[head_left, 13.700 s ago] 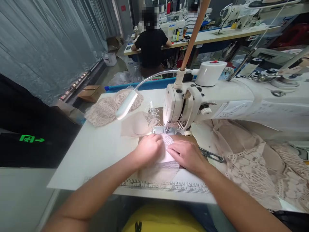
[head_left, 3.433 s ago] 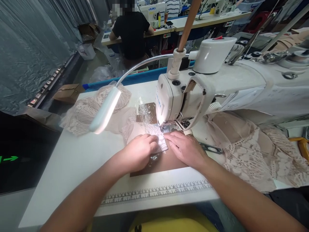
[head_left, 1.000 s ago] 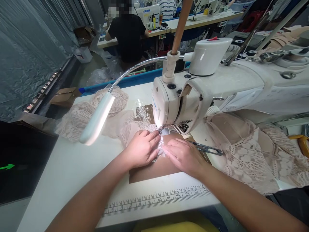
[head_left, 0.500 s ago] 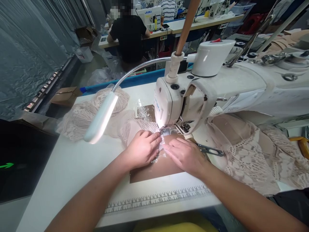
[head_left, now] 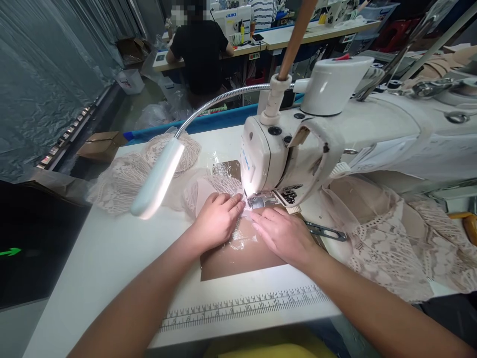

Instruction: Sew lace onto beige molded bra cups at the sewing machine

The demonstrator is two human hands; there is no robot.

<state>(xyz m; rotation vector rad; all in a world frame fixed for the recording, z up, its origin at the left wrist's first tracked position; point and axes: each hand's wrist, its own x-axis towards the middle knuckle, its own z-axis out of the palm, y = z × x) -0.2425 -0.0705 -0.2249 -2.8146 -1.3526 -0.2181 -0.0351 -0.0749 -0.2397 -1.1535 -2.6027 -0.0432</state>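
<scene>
**Lace pushed further under the machine**

Both hands have crept closer to the sewing machine (head_left: 335, 129) than a few seconds ago. On the table (head_left: 112, 248), the lace piece (head_left: 208, 186) lies mostly behind the needle. The left hand (head_left: 216, 221) and right hand (head_left: 285, 233) press it flat with fingers extended, gripping nothing, to steady its edge at the presser foot (head_left: 257, 201).

- The needle under the head of the sewing machine (head_left: 268, 159) is lost in lamp glare and too small to make out.
- The lace piece (head_left: 208, 191) in front of the sewing machine lies largely beneath the flat left hand (head_left: 216, 219).
- The snips (head_left: 328, 231) below the sewing machine's arm have their tips hidden behind the right hand (head_left: 285, 236).
- The sewing machine's arm is cut off at the right edge.
- The yellow object (head_left: 470, 226), under the sewing machine's far end, is cropped and is possibly a tool handle.
- The ruler (head_left: 246, 306) in front of the sewing machine has numbers too small to read.
</scene>
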